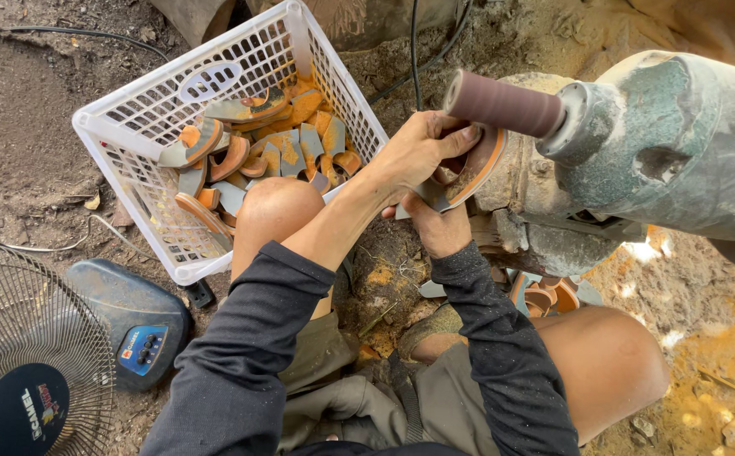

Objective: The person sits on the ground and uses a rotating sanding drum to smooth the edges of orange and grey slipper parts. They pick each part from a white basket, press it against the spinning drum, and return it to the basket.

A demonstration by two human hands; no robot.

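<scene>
My left hand (422,148) and my right hand (439,224) both grip one curved orange-and-grey sole piece (473,173). They hold it just under a brown sanding drum (502,103) that sticks out of a grey-green motor (671,143). The left hand holds the piece from above, the right from below. Whether the piece touches the drum is unclear.
A white plastic basket (131,110) at upper left holds several similar orange-and-grey pieces (283,143). More pieces (549,295) lie on the ground under the motor. A floor fan (29,363) stands at lower left. My bare knees (279,207) flank the dusty, sawdust-covered ground.
</scene>
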